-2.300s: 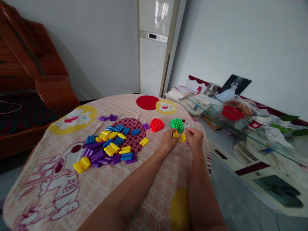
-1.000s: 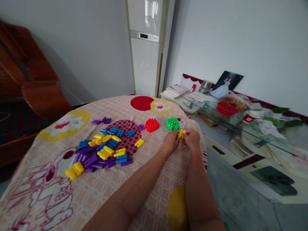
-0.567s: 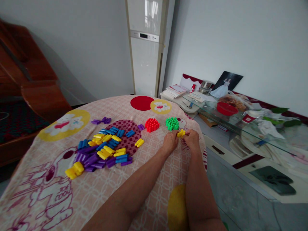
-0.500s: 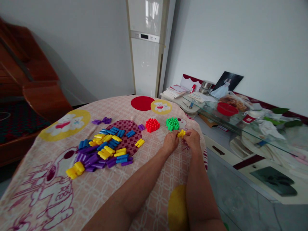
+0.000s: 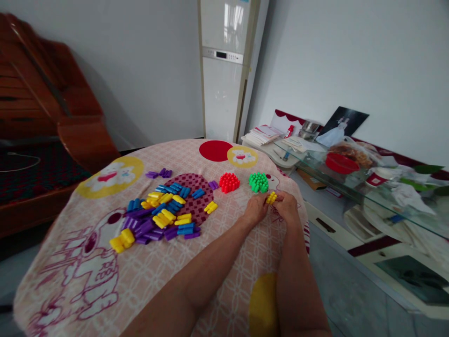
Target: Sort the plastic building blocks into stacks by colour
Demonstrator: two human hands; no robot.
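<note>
Yellow blocks [image 5: 271,198] are pinched between the left hand [image 5: 257,208] and right hand [image 5: 287,206], near the green cluster [image 5: 258,182].

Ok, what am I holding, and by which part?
Yellow plastic blocks, held at opposite sides: left hand on the left, right hand on the right. Exact finger contact is unclear.

This is a home: wooden seat [image 5: 84,138] at left, teddy-bear tablecloth [image 5: 157,267] nearby, tall white appliance [image 5: 224,93] standing far back and, to the right, a glass shelf [image 5: 354,187] (cluttered with papers [image 5: 261,135], a red bowl [image 5: 342,164] and a dark photograph [image 5: 351,118]).
</note>
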